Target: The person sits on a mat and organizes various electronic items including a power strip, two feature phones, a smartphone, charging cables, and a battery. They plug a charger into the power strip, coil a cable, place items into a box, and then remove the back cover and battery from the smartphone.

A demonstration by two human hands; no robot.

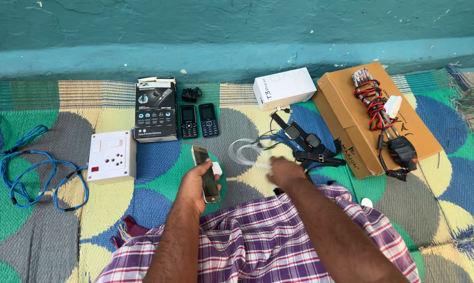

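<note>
Head view: nearest the camera lies a purple-and-white checked cloth (258, 246) over the person's lap, with both forearms reaching out above it. The left hand (195, 186) is wrapped around a slim gold-edged smartphone with a dark screen (206, 174), held upright-tilted over the mat, fingers closed along its side. Just behind the phone a small white charger plug (216, 169) shows. The right hand (285, 172) is blurred; it seems to pinch a thin white cable (246, 152) that loops on the colourful woven plastic mat (48, 209), though the exact grip cannot be made out. Beside that hand lie dark wristwatches with straps (307, 144). To the left sit a white switch-and-socket board (111, 156) and a coiled blue cable (32, 167). Farther off are two small black keypad phones (198, 121), a black product box (155, 110), a white rectangular box (284, 88) and a brown cardboard box topped with red and black wires (352, 126), before a teal painted wall (237, 31).
</note>
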